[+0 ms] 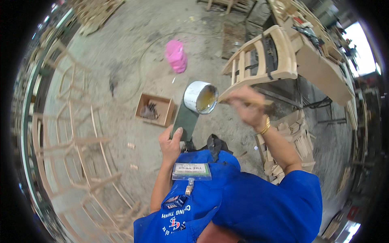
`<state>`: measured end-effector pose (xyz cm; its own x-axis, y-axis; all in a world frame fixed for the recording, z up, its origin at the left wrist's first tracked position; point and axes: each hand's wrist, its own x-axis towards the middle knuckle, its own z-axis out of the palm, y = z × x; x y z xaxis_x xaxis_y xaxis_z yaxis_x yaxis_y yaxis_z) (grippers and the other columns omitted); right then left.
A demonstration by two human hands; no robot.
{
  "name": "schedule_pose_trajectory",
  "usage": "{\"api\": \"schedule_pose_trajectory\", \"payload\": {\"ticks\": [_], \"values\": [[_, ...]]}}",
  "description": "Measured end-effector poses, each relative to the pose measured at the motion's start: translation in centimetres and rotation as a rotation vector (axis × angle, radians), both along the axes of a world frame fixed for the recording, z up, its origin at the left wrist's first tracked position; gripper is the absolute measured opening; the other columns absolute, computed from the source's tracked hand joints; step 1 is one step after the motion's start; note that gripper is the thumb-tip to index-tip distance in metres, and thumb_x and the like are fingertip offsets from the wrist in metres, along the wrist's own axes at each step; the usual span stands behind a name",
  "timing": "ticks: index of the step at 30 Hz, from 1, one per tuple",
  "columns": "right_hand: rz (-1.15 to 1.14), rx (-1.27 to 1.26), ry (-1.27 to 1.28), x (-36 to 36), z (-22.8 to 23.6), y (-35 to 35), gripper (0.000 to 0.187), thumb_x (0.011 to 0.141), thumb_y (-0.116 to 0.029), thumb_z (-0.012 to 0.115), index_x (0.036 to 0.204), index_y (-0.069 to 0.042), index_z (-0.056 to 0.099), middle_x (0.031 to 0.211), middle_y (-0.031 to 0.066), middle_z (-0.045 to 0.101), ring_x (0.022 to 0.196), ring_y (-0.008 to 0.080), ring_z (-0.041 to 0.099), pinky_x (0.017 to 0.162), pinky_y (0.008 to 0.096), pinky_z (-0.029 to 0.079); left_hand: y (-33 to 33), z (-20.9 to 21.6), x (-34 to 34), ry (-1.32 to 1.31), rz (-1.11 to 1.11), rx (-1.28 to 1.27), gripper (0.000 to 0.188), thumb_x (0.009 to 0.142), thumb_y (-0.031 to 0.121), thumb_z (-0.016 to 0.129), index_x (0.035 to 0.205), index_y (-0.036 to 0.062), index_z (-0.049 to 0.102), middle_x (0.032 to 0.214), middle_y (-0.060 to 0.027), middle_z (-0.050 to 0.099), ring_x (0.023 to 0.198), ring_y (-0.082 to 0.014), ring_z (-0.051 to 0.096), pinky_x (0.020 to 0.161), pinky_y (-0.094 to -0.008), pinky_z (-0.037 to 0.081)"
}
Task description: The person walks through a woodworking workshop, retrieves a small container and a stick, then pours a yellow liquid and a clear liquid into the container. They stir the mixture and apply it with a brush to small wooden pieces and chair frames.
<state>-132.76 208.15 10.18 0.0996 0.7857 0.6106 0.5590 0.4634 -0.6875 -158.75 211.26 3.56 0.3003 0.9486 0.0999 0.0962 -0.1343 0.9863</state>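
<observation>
My left hand [169, 143] grips the near end of a dark green flat board [186, 123], its thumb lying on top. At the board's far end is a white can [193, 94], its open mouth toward the right and showing yellowish liquid [207, 100] inside. Just right of the can, my right hand [247, 107], smeared by motion, is closed round a light wooden stick [259, 101]. The stick's left end comes close to the can's rim; whether it touches cannot be made out.
A wooden chair frame [279, 52] with dark straps stands beside a workbench [324, 73] at the right. Wood offcuts [302, 141] lie below it. A small box [164, 109] with dark pieces and a pink bag [176, 56] rest on the floor. Several chair frames [75, 141] line the left.
</observation>
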Motion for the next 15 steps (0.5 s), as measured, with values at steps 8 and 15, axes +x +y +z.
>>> {"api": "schedule_pose_trajectory", "payload": {"ticks": [8,15], "values": [[-0.364,0.001,0.078,9.2,-2.0,11.6,0.008,0.075,-0.002,0.064,0.083,-0.001,0.065,0.076,0.0112,0.063,0.069,0.0216,0.061,0.061,0.029,0.048,18.4,-0.6,12.3,0.067,-0.182,-0.014,0.022,0.086,0.016,0.057,0.081,-0.0048,0.059,0.067,-0.0014,0.053,0.063,-0.0087,0.044,0.056,-0.026,0.037],[-0.372,0.079,0.255,18.6,-3.0,22.3,0.006,0.077,0.0,0.062,0.084,0.0,0.063,0.082,0.0108,0.063,0.071,0.0212,0.061,0.062,0.0296,0.048,31.6,-0.3,23.2,0.113,-0.26,-0.059,0.023,0.086,0.016,0.058,0.086,-0.0072,0.061,0.075,-0.0032,0.06,0.069,-0.0094,0.05,0.062,-0.0246,0.041]]}}
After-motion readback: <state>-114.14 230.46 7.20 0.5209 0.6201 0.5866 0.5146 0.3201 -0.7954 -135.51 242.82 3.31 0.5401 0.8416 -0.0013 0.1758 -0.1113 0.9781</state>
